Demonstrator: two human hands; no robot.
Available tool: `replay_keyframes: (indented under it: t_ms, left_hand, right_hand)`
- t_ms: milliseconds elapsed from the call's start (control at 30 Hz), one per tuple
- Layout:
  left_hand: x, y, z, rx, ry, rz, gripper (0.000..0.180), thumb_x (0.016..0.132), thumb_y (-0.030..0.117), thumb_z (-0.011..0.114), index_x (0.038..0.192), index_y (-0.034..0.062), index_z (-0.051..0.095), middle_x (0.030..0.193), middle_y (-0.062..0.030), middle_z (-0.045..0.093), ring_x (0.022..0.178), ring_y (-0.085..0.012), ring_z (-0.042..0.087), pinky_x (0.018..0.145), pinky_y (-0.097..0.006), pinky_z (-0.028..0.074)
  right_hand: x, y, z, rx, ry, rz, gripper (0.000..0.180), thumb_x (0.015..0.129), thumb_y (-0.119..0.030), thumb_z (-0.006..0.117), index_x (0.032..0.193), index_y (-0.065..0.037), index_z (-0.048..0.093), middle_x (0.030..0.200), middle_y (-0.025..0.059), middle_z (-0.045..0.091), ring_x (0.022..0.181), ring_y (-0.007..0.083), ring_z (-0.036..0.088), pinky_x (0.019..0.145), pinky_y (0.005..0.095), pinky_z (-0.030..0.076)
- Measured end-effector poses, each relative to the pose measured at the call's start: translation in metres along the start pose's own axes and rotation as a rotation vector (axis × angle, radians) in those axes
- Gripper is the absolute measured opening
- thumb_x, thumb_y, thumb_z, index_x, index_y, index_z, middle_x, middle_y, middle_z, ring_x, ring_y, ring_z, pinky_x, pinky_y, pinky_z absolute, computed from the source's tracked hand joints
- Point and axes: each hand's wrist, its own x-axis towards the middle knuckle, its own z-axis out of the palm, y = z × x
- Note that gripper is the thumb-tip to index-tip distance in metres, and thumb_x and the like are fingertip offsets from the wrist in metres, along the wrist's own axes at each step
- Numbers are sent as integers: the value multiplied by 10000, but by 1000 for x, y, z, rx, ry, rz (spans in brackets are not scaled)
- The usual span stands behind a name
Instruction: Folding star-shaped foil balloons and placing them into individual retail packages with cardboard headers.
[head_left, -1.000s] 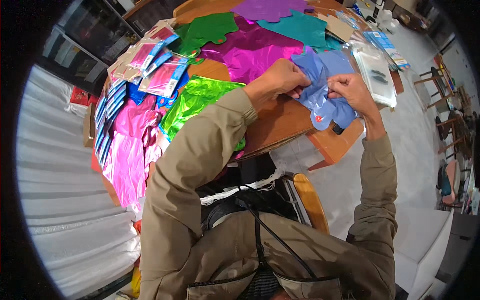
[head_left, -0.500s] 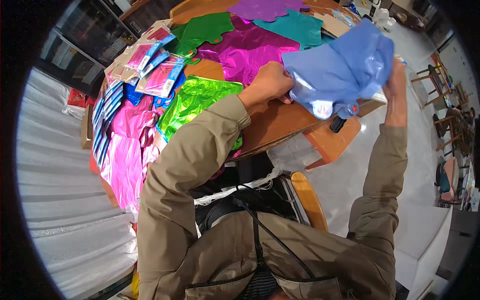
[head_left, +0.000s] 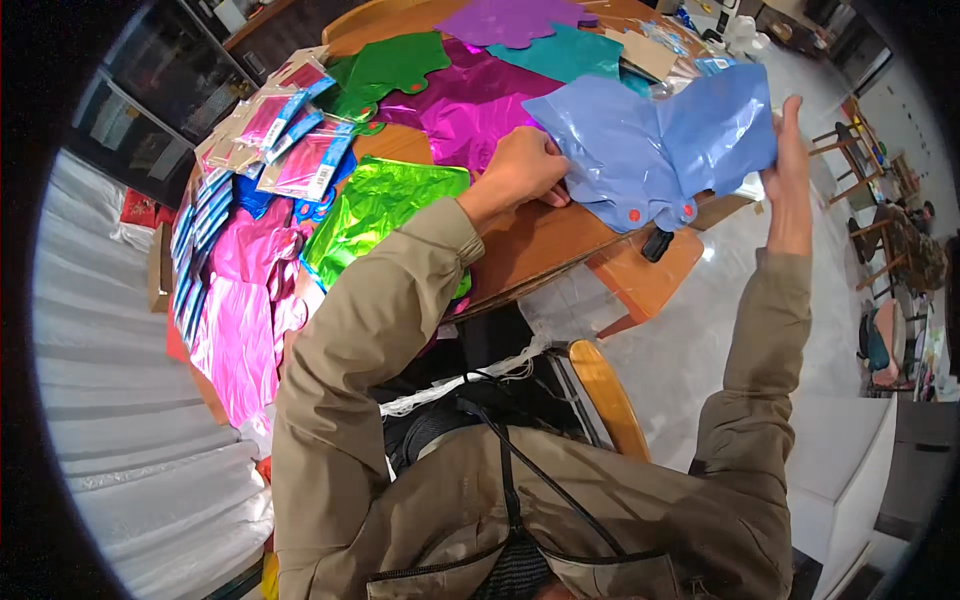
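Observation:
A light-blue flat foil balloon (head_left: 640,150) is spread above the near right part of the table, creased down its middle, with red dots on two rounded tabs along its lower edge. My left hand (head_left: 522,172) is closed at its left edge, pinching the foil. At the right edge, my right hand (head_left: 787,165) grips the foil with its thumb pointing up; the other fingers are partly hidden by the sheet. Beneath and beside it lie a magenta foil sheet (head_left: 460,105) and a shiny lime-green foil sheet (head_left: 385,210).
On the round wooden table (head_left: 520,250) lie green (head_left: 395,70), teal (head_left: 565,55) and purple (head_left: 510,20) foil sheets. Flat packets (head_left: 310,160) are piled at left beside pink foil (head_left: 235,320). An orange stool (head_left: 650,275) stands below the table's right edge; a chair (head_left: 610,400) is close to me.
The blue foil balloon has opened out from a bunched, folded shape into a wider flat sheet. Both hands stay at its edges, and the view has shifted slightly.

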Motion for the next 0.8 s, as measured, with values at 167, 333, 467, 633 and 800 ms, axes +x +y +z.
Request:
replay_keyframes:
  t_ms: [167, 333, 467, 633, 800]
  left_hand:
    - [6, -3, 3, 30, 26, 54, 156, 912, 14, 573, 817, -59, 671, 720, -185, 751, 553, -253, 752, 514, -305, 616]
    - [2, 0, -2, 270, 47, 89, 211, 894, 38, 572, 766, -69, 702, 712, -181, 760, 507, -255, 730, 512, -326, 611]
    - [8, 0, -1, 393, 39, 87, 234, 894, 68, 601, 758, -80, 720, 710, -191, 759, 522, -256, 733, 528, -345, 613]
    - [5, 5, -2, 592, 98, 118, 249, 912, 119, 660, 823, -99, 741, 764, -205, 764, 621, -240, 752, 574, -346, 613]
    - [-28, 18, -9, 326, 161, 207, 301, 943, 189, 736, 998, -106, 753, 892, -199, 766, 769, -208, 749, 640, -327, 602]
  right_hand:
    - [-46, 23, 2, -338, 247, 6, 500, 979, -425, 811, 1137, 44, 744, 1036, 104, 762, 804, 146, 684, 677, 245, 533]
    - [-30, 28, -44, -396, 419, -123, 300, 912, -154, 870, 1075, 67, 751, 898, 93, 756, 725, 146, 689, 647, 257, 556]
    - [12, -9, -103, -501, 641, -166, 274, 906, -122, 870, 1062, 66, 747, 912, 109, 773, 745, 152, 720, 660, 250, 573]
    - [-15, -42, -112, -313, 761, -480, 533, 908, -392, 879, 1088, 99, 779, 957, 145, 795, 734, 197, 706, 657, 290, 572]
    - [-96, -30, 61, -1212, 556, -593, 401, 936, -417, 837, 971, -20, 794, 852, 93, 769, 718, 230, 671, 688, 349, 533]
